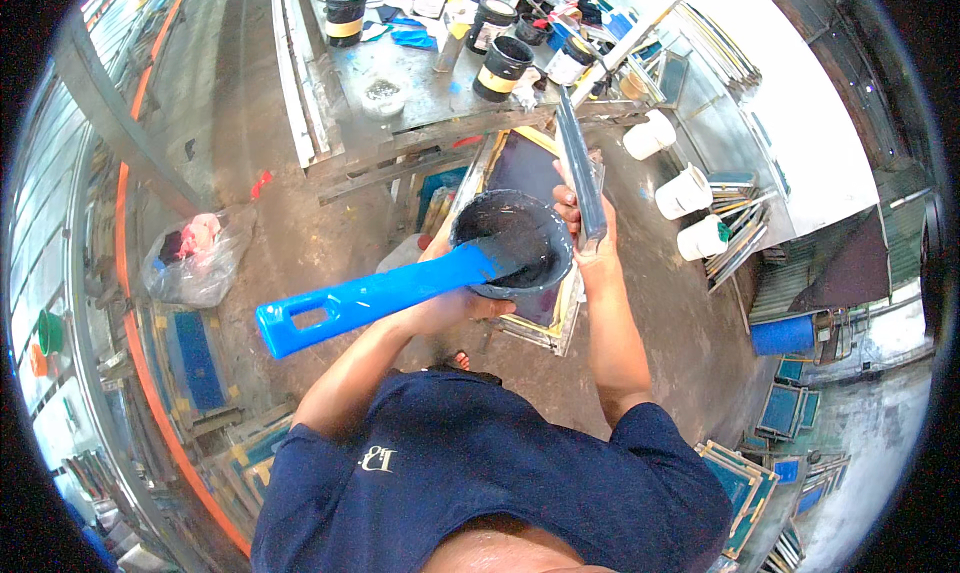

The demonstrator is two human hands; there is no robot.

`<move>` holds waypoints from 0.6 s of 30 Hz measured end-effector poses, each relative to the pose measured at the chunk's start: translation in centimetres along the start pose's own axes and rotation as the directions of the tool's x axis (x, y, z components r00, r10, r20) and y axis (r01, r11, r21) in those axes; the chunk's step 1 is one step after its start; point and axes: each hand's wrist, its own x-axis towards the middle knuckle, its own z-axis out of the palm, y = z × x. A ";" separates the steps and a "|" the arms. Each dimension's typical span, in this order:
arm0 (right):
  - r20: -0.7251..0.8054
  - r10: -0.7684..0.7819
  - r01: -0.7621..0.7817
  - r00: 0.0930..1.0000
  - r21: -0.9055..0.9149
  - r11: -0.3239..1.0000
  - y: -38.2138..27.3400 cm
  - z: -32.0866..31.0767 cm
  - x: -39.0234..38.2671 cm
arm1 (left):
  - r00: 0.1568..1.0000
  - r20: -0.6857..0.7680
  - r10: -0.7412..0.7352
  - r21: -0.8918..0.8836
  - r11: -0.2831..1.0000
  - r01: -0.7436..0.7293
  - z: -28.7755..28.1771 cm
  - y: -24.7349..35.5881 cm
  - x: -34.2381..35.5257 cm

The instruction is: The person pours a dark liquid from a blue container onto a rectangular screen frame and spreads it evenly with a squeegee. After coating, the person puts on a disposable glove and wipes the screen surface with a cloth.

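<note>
My left hand (462, 305) is closed around a dark ink-smeared tub (561, 258), its fingers showing below the rim. A scraper with a broad blue handle (385, 291) rests in the tub, its dark-coated end inside and its handle jutting out to the left. Dark ink (530, 269) lines the tub's inside. In my right hand (592, 235), just right of the tub, is a long dark squeegee (580, 163), pointing up and away. The fingers wrap its lower part. Beyond and partly below both hands is a screen-printing frame (520, 163) with yellow edging and dark mesh.
A worktable (375, 83) across the far side carries several black ink tubs (503, 68), a white bowl (383, 97) and blue scraps. White buckets (684, 193) stand on the right. A plastic bag (197, 258) lies on the floor at left; more frames (738, 483) lean at lower right.
</note>
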 end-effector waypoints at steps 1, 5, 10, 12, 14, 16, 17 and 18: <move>-0.113 -0.046 0.036 0.993 -0.093 0.995 0.2 0.7 0.5 | 1.000 -0.012 0.027 0.003 1.000 -0.027 -0.6 -0.1 -0.1; -0.383 -0.237 0.061 0.893 -0.420 0.906 1.0 5.6 1.3 | 0.999 -0.009 -0.040 0.002 0.999 0.040 -2.5 -0.4 -0.4; -0.240 -0.243 0.050 0.940 -0.607 0.793 0.5 6.3 2.9 | 0.994 -0.014 -0.110 -0.138 0.985 0.107 -5.0 -1.7 -1.1; -0.230 -0.229 0.027 0.946 -0.645 0.763 1.0 7.6 3.4 | 0.987 0.041 -0.158 -0.183 0.970 0.163 -6.1 -2.4 -1.6; -0.223 -0.181 -0.004 0.958 -0.641 0.767 1.5 8.9 3.7 | 0.981 0.079 -0.178 -0.223 0.956 0.192 -7.1 -2.7 -1.8; -0.229 -0.155 -0.031 0.961 -0.645 0.763 2.3 9.9 3.9 | 0.980 0.097 -0.173 -0.259 0.946 0.193 -8.1 -2.8 -1.9; -0.239 -0.154 -0.041 0.959 -0.652 0.757 2.8 10.4 3.9 | 0.974 0.108 -0.199 -0.291 0.930 0.223 -8.5 -2.8 -2.0; -0.249 -0.152 -0.052 0.956 -0.659 0.750 3.1 10.6 4.0 | 0.967 0.119 -0.225 -0.322 0.912 0.252 -8.9 -2.8 -2.1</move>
